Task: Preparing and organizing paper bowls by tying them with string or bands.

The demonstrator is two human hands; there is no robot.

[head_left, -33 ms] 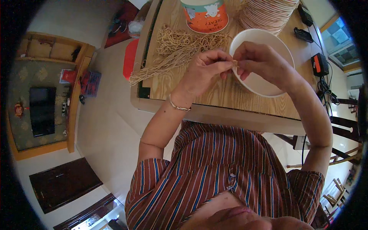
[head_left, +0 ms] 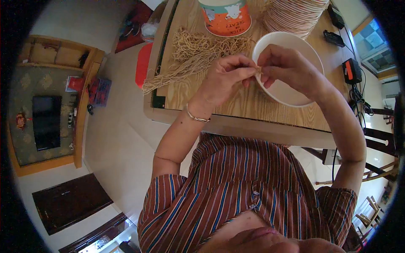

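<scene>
Over the left edge of a white paper bucket (head_left: 291,90), my two hands meet fingertip to fingertip. My left hand (head_left: 230,76) pinches thumb against forefinger, with a bangle on its wrist. My right hand (head_left: 291,69) is closed in a pinch right beside it. Between the fingertips shows a small bit of tan cord (head_left: 258,70), right at the bucket's rim; most of it is hidden by the fingers. The bucket stands with its open mouth toward me. Left of my hands a loose bundle of tan cords (head_left: 198,55) lies spread on the wooden table (head_left: 236,101).
Behind the cords stands an orange and teal printed bucket (head_left: 228,21). A tall stack of nested buckets (head_left: 295,17) rises at the back. At the right edge are a black and orange box (head_left: 351,71), a black adapter (head_left: 334,38) and tangled cables (head_left: 358,101). A red stool (head_left: 144,63) is left of the table.
</scene>
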